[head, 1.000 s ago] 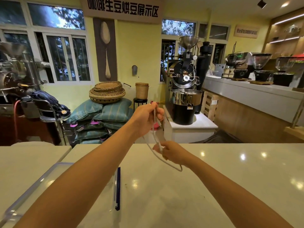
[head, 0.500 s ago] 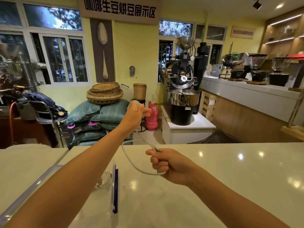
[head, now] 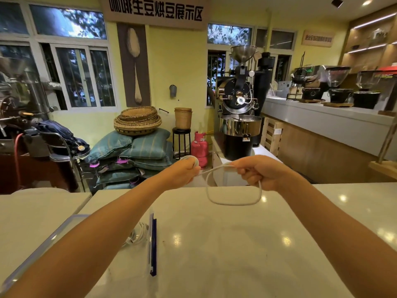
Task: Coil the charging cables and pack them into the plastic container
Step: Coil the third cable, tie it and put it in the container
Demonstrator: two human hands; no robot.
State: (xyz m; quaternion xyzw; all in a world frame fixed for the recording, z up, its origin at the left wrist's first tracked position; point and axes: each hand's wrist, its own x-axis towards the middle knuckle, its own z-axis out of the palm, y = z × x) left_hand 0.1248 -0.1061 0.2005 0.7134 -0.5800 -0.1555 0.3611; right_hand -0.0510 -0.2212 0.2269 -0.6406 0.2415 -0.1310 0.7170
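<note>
Both of my hands are raised above the far edge of the white counter, holding one white charging cable [head: 232, 203]. My left hand [head: 182, 171] is closed on a small coil of it. My right hand [head: 261, 172] grips the cable further along, and a loop hangs down between and below the hands. A clear plastic container [head: 153, 244] with a blue clip on its rim stands at the lower left, mostly hidden by my left forearm. Inside it lies another coiled white cable [head: 137, 234].
The white counter [head: 236, 254] stretches to the right and toward me. A second white table [head: 32, 211] adjoins on the left. Beyond the counter stand a coffee roaster [head: 238, 117], a pink gas cylinder [head: 199, 147], stacked sacks and baskets.
My right hand has risen and moved right, away from the left hand. My left hand has dropped slightly. The cable loop between them has widened.
</note>
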